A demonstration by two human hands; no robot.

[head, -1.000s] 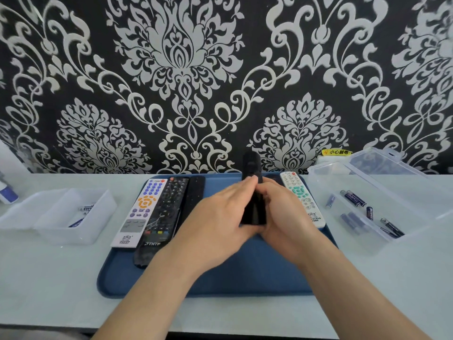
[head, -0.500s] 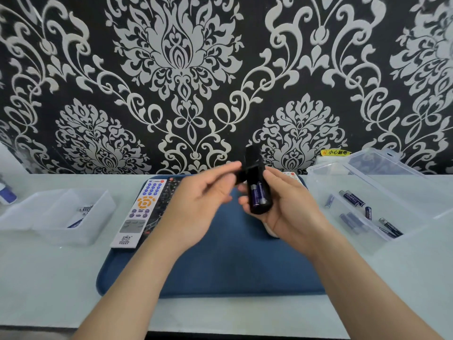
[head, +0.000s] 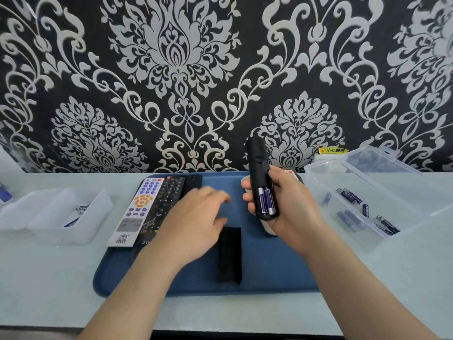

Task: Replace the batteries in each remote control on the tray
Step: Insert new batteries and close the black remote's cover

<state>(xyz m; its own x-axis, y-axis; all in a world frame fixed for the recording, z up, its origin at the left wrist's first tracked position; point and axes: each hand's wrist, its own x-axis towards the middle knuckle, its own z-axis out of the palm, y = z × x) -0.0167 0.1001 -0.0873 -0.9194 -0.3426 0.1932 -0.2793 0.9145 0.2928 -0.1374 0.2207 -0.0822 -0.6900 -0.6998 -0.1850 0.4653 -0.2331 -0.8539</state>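
The right hand (head: 291, 207) clamped the black remote (head: 260, 177), batteries (head: 266, 201) exposed; the empty left hand (head: 196, 222), fingers apart, should lift each from its free end.

A black wall (head: 220, 69) with large silver-white damask wallpaper fills the back. Along its foot runs the far edge of a pale, glossy counter (head: 245, 312), evenly lit.
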